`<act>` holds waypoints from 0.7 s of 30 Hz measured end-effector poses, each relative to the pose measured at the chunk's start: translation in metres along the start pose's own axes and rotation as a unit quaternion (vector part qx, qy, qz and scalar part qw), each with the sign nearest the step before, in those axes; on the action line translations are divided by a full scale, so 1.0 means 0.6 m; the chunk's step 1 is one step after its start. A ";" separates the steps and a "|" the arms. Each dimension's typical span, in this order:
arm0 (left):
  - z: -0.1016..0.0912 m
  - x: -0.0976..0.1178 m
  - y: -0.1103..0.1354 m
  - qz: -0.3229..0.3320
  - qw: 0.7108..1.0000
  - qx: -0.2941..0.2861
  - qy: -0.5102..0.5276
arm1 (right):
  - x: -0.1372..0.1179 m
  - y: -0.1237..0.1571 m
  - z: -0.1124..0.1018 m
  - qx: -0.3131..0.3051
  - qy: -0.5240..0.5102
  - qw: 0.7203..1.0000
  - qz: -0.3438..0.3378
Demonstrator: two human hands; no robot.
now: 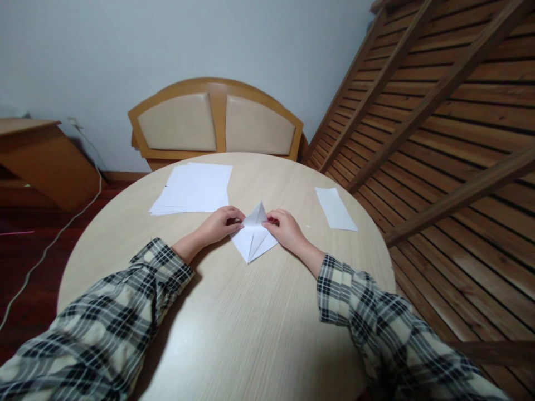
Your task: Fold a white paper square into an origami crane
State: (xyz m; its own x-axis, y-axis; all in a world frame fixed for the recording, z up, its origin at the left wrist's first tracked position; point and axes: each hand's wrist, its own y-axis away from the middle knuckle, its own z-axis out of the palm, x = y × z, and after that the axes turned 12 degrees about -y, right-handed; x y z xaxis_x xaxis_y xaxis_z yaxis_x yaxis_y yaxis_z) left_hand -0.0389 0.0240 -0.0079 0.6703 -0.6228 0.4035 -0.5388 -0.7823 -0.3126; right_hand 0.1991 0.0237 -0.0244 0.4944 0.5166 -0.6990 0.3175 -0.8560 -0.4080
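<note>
White folded paper [253,238] in the pinch of left fingers [232,213] and right fingers [275,216], its gripped edges partly hidden.

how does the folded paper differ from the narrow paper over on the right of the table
Shape: the folded paper has creased flaps and pointed corners, while the narrow paper is a long, plain strip.
Pose: the folded paper has a flap raised toward a peak; the narrow paper lies flat.
Handling: the left hand and right hand hold the folded paper, whereas neither touches the narrow paper.
Both are white.
</note>
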 end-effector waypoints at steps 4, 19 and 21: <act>0.001 0.007 0.004 -0.012 1.000 -0.004 -0.012 | -0.008 0.005 -0.005 -0.018 0.002 0.999 -0.027; -0.017 0.012 0.007 0.035 0.998 -0.032 -0.032 | -0.009 0.026 -0.027 -0.106 0.060 0.986 -0.112; -0.018 0.013 0.009 0.043 0.997 -0.033 -0.051 | -0.011 0.026 -0.027 -0.113 0.069 0.985 -0.110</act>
State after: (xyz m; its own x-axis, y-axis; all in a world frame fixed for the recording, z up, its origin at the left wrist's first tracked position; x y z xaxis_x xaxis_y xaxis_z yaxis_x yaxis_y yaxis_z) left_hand -0.0420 0.0151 0.0029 0.6670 -0.6875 0.2871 -0.6267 -0.7261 -0.2827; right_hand 0.2138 0.0072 -0.0168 0.4938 0.6996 -0.5164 0.5927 -0.7054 -0.3887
